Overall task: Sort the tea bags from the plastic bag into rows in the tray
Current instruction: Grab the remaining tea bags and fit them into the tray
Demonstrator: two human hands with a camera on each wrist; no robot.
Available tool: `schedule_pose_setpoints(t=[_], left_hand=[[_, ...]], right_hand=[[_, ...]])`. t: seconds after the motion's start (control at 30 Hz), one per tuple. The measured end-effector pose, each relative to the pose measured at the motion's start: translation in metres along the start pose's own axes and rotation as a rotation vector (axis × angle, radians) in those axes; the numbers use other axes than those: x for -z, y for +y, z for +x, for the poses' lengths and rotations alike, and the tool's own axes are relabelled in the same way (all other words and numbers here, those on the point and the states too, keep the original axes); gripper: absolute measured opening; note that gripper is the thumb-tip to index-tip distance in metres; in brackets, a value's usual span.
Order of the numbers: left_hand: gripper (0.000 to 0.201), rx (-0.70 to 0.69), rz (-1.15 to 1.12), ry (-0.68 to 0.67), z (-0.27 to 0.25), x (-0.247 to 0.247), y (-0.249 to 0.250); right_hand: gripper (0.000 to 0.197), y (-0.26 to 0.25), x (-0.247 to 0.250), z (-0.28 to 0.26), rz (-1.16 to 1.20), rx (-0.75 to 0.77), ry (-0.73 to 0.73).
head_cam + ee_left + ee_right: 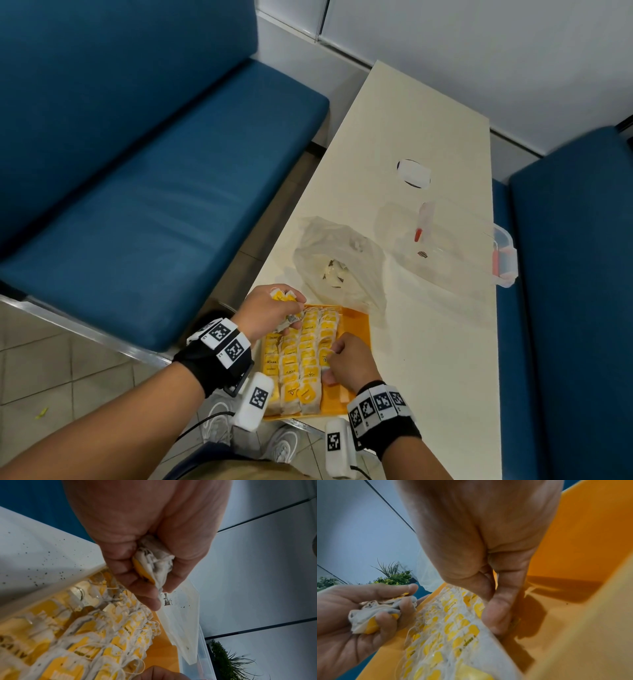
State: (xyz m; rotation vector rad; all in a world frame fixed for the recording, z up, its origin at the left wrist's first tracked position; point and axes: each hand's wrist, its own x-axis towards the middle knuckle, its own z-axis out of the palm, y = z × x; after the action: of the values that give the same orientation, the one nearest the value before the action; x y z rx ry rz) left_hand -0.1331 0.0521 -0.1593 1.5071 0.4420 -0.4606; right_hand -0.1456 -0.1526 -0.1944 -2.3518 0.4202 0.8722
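Note:
An orange tray [356,329] sits at the near end of the table and holds several rows of white tea bags with yellow tags [301,359]. My left hand [291,301] hovers over the tray's far left corner and grips a bundle of tea bags [154,563]. My right hand [334,353] is down in the tray, thumb and forefinger pinching one tea bag [324,358] at the right edge of the rows [453,628]. The translucent plastic bag [339,263] lies just beyond the tray with a few bags inside.
A clear plastic container [455,240] with red clips stands right of the bag. Farther up the cream table [428,342] lies a small white lid [412,173]. Blue benches flank the table. The tray's right strip [573,561] is bare orange.

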Motion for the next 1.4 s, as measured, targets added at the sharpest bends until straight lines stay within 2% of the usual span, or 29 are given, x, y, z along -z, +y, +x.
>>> schedule_pose_setpoints(t=[0.13,0.2,0.27,0.33,0.4,0.47,0.6,0.73,0.9,1.3,1.4], left_hand=[[0.009,0.024,-0.052,-0.025,0.0,0.001,0.002],[0.015,0.032,-0.127,-0.035,-0.001,0.002,0.003],[0.02,0.015,-0.164,-0.04,-0.003,0.004,0.003],[0.023,0.024,-0.201,-0.088,-0.008,0.003,0.005],[0.027,0.056,-0.246,-0.181,-0.012,0.001,0.009],[0.034,0.092,-0.289,-0.247,-0.014,-0.003,0.012],[0.044,0.123,-0.331,-0.287,-0.013,-0.004,0.012],[0.043,0.157,-0.355,-0.313,-0.015,0.001,0.01],[0.042,0.168,-0.314,-0.292,-0.014,0.003,0.007],[0.042,0.165,-0.224,-0.318,-0.02,-0.001,0.014],[0.044,0.172,-0.233,-0.341,-0.02,-0.001,0.017]], right_hand=[[0.021,-0.006,0.002,-0.008,-0.03,0.021,0.03],[0.014,-0.012,0.008,-0.014,-0.109,0.083,0.089],[0.013,-0.022,0.017,-0.022,-0.129,0.235,0.209],[0.016,-0.036,0.025,-0.033,-0.013,0.443,0.283],[0.023,-0.049,0.029,-0.042,0.121,0.611,0.265],[0.033,-0.057,0.029,-0.046,0.193,0.683,0.185],[0.037,-0.061,0.025,-0.044,0.172,0.673,0.109],[0.035,-0.06,0.027,-0.043,0.23,0.615,0.101],[0.036,-0.057,0.03,-0.042,0.311,0.588,0.022],[0.041,-0.058,0.036,-0.044,0.176,0.652,0.032],[0.03,-0.059,0.036,-0.045,0.169,0.656,0.069]])
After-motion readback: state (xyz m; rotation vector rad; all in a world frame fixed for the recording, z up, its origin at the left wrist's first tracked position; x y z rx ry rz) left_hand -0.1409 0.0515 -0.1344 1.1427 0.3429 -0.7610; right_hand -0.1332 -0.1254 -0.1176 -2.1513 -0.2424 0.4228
